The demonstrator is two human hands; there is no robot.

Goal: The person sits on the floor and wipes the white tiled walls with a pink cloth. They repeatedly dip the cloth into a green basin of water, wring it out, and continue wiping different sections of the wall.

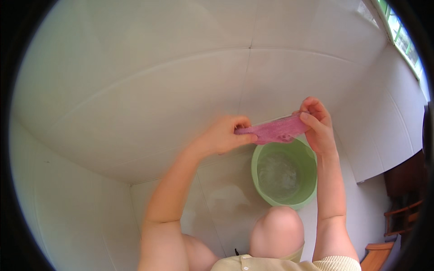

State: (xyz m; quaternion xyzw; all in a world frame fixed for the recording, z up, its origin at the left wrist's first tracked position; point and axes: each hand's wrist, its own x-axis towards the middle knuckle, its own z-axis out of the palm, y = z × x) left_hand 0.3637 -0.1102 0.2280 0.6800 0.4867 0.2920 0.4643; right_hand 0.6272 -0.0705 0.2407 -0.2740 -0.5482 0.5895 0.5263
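A wet-looking pink cloth (pixel 276 130) is stretched between my two hands, above the far rim of a green plastic bucket. My left hand (pixel 234 133) grips its left end between thumb and fingers. At the other end, slightly higher, my right hand (pixel 316 123) pinches the cloth with the thumb in front. The green bucket (pixel 256 179) stands on the floor in front of my knees, and water (pixel 279 174) with a rippled surface lies in it. The cloth has a small crumpled spot on its lower edge.
Pale tiled walls (pixel 169 91) rise ahead and on both sides, around a light tiled floor (pixel 217 189). A window (pixel 403 37) is at the upper right. Brown wooden furniture (pixel 378 255) stands at the lower right. My bare knee (pixel 279 232) is close to the bucket.
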